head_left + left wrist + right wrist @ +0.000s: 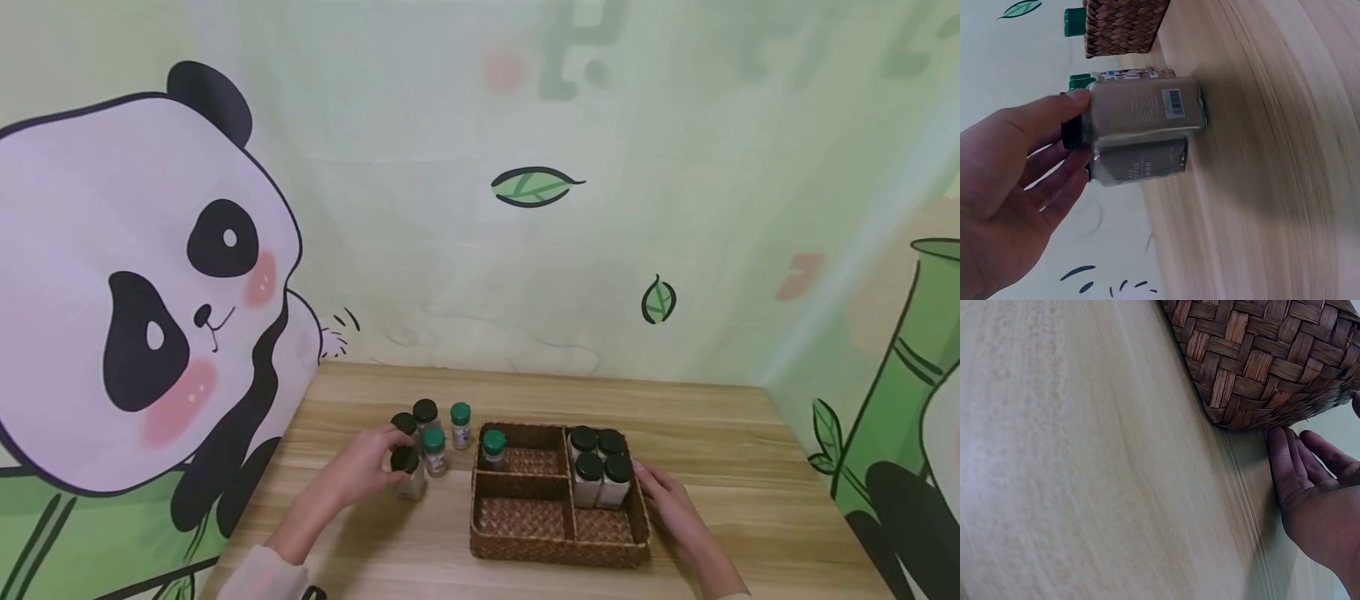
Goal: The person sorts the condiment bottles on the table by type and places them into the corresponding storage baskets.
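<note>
At the left of the table, my left hand (367,467) pinches the black cap of a clear square spice jar (408,477), thumb on the near side and fingers behind. In the left wrist view this jar (1144,109) stands upright, a barcode label on its side, with a darker pepper-coloured jar (1141,161) close beside it. My right hand (675,504) has its fingers extended along the right side of the woven basket (558,550). From the right wrist, those fingertips (1279,440) meet the basket's lower edge.
Behind the pinched jar stand two more black-capped jars, one at the back (425,412), and two green-capped bottles, one nearer (434,454). The divided basket holds a green-capped bottle (493,447) at back left and several black-capped jars (588,479) at right. A panda-print cloth (420,250) hangs behind the table.
</note>
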`<state>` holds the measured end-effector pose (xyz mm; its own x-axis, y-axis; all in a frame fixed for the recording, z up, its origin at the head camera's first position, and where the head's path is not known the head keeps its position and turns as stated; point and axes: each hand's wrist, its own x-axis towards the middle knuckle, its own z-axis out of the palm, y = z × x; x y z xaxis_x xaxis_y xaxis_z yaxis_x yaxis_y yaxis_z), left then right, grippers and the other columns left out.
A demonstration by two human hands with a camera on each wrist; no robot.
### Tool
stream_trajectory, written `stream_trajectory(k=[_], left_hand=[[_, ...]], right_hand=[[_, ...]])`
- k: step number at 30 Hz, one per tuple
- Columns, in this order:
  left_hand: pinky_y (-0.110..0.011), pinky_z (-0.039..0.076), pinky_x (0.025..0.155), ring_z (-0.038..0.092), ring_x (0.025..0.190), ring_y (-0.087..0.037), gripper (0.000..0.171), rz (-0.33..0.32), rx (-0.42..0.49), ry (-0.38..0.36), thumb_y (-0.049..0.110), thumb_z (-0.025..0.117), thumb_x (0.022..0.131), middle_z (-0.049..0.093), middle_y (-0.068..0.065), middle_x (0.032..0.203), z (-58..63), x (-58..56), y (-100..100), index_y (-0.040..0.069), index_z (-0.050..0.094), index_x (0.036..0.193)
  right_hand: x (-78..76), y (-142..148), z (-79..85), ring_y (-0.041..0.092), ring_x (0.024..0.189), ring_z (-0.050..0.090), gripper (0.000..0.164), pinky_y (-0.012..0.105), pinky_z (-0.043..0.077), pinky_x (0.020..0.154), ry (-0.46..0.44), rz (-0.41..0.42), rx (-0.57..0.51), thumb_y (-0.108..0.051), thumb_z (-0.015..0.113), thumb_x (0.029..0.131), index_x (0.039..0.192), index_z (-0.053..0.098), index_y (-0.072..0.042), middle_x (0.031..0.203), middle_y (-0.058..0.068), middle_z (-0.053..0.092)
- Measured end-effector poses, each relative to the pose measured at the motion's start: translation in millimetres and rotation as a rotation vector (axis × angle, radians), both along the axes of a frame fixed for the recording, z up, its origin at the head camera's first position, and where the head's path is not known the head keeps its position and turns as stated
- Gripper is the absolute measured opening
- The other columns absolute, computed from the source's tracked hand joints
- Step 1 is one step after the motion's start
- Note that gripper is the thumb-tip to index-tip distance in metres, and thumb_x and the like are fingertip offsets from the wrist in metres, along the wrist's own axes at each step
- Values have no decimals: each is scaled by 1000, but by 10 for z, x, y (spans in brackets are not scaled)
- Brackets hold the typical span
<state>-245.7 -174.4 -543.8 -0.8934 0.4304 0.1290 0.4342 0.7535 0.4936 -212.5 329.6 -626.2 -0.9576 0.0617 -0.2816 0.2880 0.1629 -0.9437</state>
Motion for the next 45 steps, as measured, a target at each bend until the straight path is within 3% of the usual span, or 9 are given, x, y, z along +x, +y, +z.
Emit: stream_trajectory(k=[3,9,16,26,31,38,45], left_hand=[[-39,59,88,68,102,-17,39,-18,7,15,14,93,83,70,1,109,74,23,-9,7,76,117],[-40,60,87,68,100,-16,38,-79,64,62,19,91,85,69,2,109,358,107,85,8,75,118],[-34,59,81,65,94,-13,41,-142,78,131,28,91,87,67,5,106,648,153,385,11,75,121],[-38,58,89,67,103,-14,41,-224,126,104,35,88,90,70,7,112,774,55,830,15,75,123],[-36,57,87,64,102,-13,41,-259,125,42,39,85,92,68,8,114,726,79,997,15,75,125],[-27,56,84,65,101,-18,43,-293,64,-42,45,83,93,64,9,112,479,146,1094,18,73,125],[-29,57,87,65,106,-13,44,-254,0,-74,48,84,91,65,8,116,258,202,1094,20,73,123]], right_hand=[[-12,3,5,43,145,43,81,59,34,121,2,3,4,-57,50,109,155,41,9,155,31,46],[-13,0,-8,41,144,45,79,57,37,119,5,-6,1,-55,50,110,154,42,10,154,31,48],[-16,12,-31,42,145,42,83,59,33,121,6,-3,-6,-58,51,108,156,40,10,156,32,45],[-3,-11,-46,39,141,49,81,53,44,115,8,-28,-15,-57,54,108,154,44,9,152,30,50],[2,1,-6,37,138,51,80,51,47,113,17,-24,-14,-56,53,109,153,44,10,151,30,52],[-7,5,-14,35,136,54,77,51,48,112,21,-18,-15,-55,52,109,151,47,10,148,27,55],[-7,10,-24,34,135,55,76,50,50,110,13,-22,-22,-55,52,109,151,48,9,148,27,55]])
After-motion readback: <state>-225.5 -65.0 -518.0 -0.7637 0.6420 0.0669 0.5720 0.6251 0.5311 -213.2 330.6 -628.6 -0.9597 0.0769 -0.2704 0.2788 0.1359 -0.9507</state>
